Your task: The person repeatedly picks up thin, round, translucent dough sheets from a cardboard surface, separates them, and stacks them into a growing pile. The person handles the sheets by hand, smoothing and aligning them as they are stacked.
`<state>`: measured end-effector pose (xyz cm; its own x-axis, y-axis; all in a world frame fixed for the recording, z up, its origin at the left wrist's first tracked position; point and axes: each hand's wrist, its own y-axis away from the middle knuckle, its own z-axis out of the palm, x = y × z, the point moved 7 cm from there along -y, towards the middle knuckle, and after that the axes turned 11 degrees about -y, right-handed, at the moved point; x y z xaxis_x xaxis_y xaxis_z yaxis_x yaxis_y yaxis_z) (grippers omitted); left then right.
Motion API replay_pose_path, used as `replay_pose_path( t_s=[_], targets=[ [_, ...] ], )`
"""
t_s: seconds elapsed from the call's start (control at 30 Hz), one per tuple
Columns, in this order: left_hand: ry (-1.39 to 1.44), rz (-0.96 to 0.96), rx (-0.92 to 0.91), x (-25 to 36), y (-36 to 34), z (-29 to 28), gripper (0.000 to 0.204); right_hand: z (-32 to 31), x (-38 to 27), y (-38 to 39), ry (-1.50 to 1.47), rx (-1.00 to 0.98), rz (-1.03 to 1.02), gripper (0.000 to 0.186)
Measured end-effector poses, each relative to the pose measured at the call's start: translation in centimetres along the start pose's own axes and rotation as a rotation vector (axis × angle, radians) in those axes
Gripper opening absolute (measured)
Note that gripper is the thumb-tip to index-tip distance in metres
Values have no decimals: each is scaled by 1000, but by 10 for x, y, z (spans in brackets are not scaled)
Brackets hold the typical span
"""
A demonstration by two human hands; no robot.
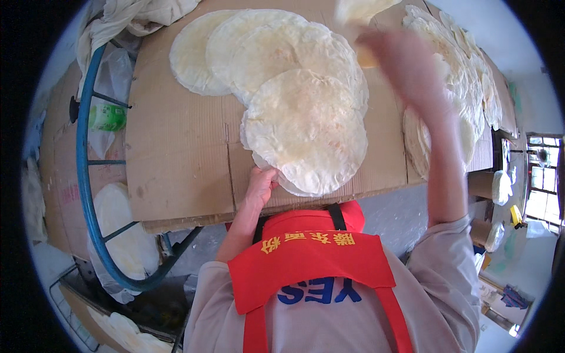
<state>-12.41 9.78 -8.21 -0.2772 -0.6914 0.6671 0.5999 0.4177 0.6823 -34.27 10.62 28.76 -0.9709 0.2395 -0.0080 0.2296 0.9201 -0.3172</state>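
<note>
Round, thin, pale flatbreads (306, 129) overlap in a fanned pile on the cardboard-covered table (176, 159) before me. My left hand (262, 183) is closed on the near edge of the lowest flatbread, by the table's front edge; its fingertips are partly hidden under the bread. My right hand (403, 67) is raised over the table, right of the pile, and smeared by motion. Just beyond its fingers, at the top of the view, is part of another pale flatbread (365, 9). Whether those fingers grip it is blurred.
A heap of folded flatbreads (465, 88) lies along the table's right side. At the left, a blue curved metal rail (83, 153) stands beside the table. Beyond it are a plastic bag with a green patch (107, 117) and more flatbread (120, 229). Whitish cloth (126, 17) hangs at the far left.
</note>
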Motion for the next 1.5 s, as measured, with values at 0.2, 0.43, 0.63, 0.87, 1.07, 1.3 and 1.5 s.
replay_pose_path(
  t_s=[0.2,0.43,0.63,0.87,1.07,1.3,1.5],
  targets=[
    [-43,20,8,-7,-5,3,31,193,-76,144,-208,-477,87,41],
    [14,-17,29,-6,6,7,31,205,-95,181,-475,-274,78,41],
    [-22,-1,-1,7,10,20,30,200,-101,170,-647,-224,283,45],
    [45,-42,140,1,6,12,29,255,-70,154,-727,-663,557,44],
    [-22,-93,176,-22,-9,-14,34,234,143,150,-1324,-351,1014,47],
    [1,-58,121,-21,-8,-10,36,55,304,76,-1048,-19,758,33],
    [153,121,76,12,-8,-11,31,-15,232,16,-796,25,535,31]
  ],
)
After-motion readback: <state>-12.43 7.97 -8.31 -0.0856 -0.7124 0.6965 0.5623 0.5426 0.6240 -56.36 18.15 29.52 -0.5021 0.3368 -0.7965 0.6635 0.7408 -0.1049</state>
